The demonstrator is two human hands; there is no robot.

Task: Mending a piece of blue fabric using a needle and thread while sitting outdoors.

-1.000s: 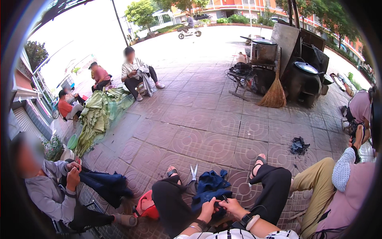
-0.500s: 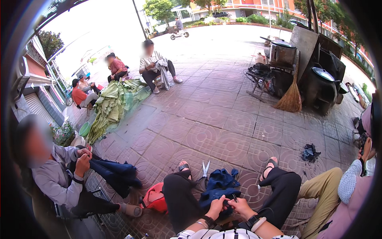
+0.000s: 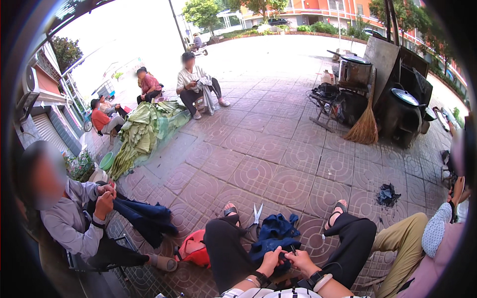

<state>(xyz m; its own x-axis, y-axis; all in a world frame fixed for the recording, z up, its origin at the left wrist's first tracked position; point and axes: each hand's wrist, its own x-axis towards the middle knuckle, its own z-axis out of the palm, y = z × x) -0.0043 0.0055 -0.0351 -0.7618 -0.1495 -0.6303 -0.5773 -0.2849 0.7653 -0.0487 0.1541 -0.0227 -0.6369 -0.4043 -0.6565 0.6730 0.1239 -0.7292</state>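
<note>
Between my knees hangs a dark blue cloth, bunched and reaching down toward the pavement. My left hand is closed on its near edge, fingers pinched together. Close beside it my right hand is closed too, with a slim black tool showing above its fingers; its kind is too small to tell. The two hands nearly meet over the cloth. Scissors with silver blades pointing away lie just left of the cloth, their handles dark.
A red bag sits by my left leg. At left a person works on dark blue cloth; another sits close at right. Dark scraps lie on the paving. Farther off are large green leaves, a broom and blackened pots.
My hands stay close together at the cloth, with only slight finger movement. The view has shifted a little. In the distance, a rider on a two-wheeler has moved left.
</note>
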